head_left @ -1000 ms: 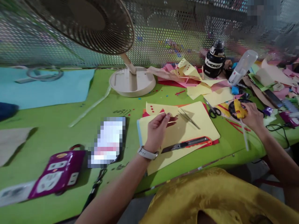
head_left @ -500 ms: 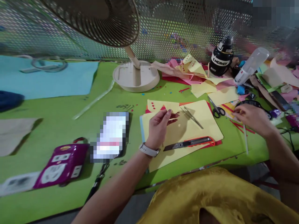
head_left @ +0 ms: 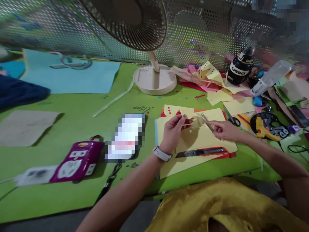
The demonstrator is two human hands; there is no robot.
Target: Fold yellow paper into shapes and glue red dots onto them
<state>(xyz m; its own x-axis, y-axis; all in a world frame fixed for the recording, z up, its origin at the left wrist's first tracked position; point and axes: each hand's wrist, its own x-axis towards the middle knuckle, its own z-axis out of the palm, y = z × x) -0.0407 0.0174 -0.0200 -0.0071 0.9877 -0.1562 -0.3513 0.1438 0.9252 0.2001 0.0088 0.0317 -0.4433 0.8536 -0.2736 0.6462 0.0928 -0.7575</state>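
Over the yellow paper (head_left: 199, 139), the left hand (head_left: 173, 132) has fingers nearly pinched, contents unclear, while the right hand (head_left: 224, 130), forefinger extended, others curled, is at the tweezers (head_left: 204, 118) toward the paper's far edge, grip unclear.

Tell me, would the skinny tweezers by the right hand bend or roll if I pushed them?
The tweezers look like shiny metal, so they're probably fairly stiff. Being so thin, they're likely light. Their forked shape isn't round, so they'd probably slide on the yellow paper rather than roll.
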